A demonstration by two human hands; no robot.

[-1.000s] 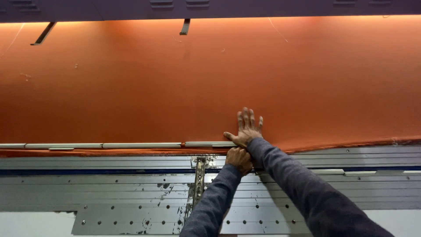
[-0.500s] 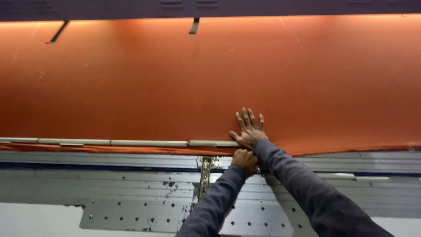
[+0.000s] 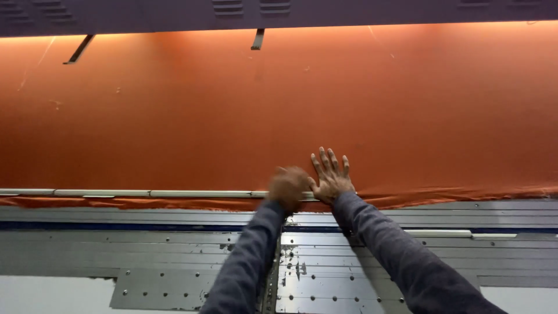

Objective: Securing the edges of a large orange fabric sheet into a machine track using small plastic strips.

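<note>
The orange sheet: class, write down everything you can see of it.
The orange sheet looks like thin, smooth fabric or film, stretched wide and flat across the whole view, with faint scuffs. Its top runs under a dark panel. Along its lower edge a pale strip holds it at the left; right of the hands that edge is loose and wrinkled over a grey metal frame. The right hand lies flat on it, fingers spread; the blurred left hand is at the edge.

A grey metal machine bed [image 3: 174, 244] with bolted plates carries a stretched orange sheet [image 3: 232, 116].
</note>
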